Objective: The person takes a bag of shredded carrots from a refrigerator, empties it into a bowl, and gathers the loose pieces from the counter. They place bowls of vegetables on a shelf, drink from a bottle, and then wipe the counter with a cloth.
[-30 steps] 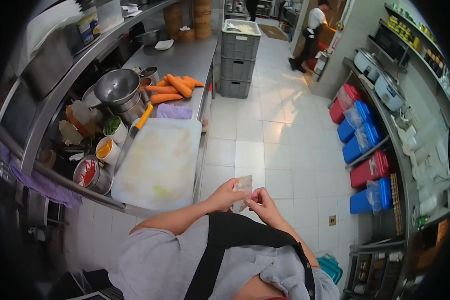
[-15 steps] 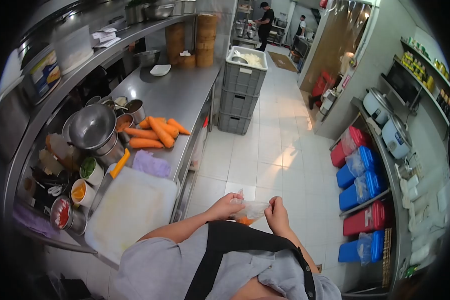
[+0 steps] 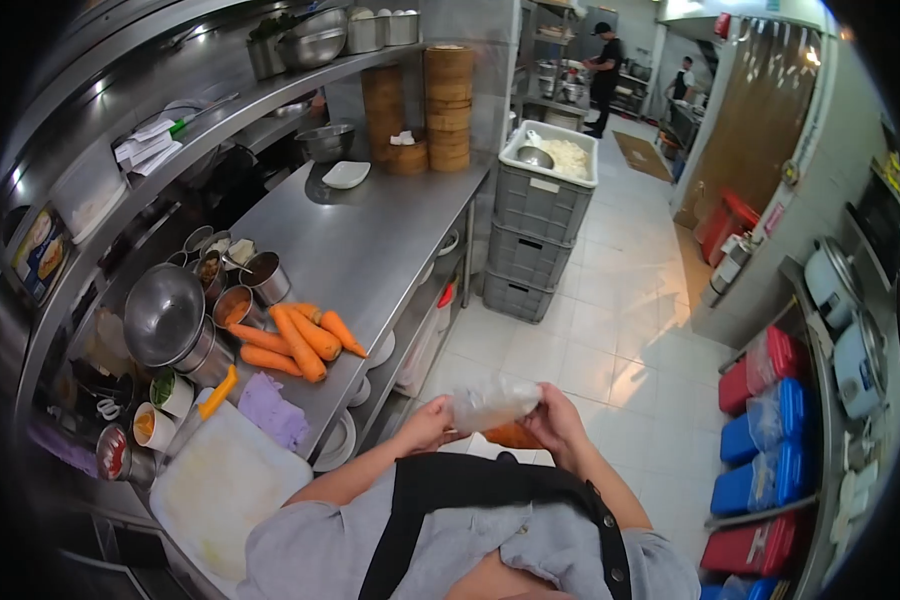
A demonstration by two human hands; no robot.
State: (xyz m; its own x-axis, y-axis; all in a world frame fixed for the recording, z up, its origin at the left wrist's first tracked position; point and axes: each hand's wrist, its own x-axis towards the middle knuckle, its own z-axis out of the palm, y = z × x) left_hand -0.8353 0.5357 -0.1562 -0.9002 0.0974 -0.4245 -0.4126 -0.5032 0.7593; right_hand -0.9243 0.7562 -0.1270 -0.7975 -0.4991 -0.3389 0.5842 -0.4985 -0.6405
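In front of my chest, a clear plastic bag (image 3: 492, 402) is stretched between my two hands. My left hand (image 3: 428, 425) has its fingers closed on the bag's left side. On the other side, my right hand (image 3: 557, 420) pinches the right end near the top. Something orange (image 3: 513, 435) shows just below the bag, partly hidden by it and by my apron. To my left, the white cutting board (image 3: 225, 480) lies on the steel counter, with a yellow-handled knife (image 3: 217, 392) along its far edge. A purple cloth (image 3: 273, 412) is bunched beside the board.
Several carrots (image 3: 315, 338) lie on the counter (image 3: 370, 235) near metal bowls and pots. Stacked grey crates (image 3: 530, 245) stand past the counter's end. Red and blue bins (image 3: 760, 430) line the right-hand shelf. Two people are at the far end.
The view has shifted, with the crates and bins now further right. My hands have raised the bag slightly and spread it wider; the orange stuff now shows below it.
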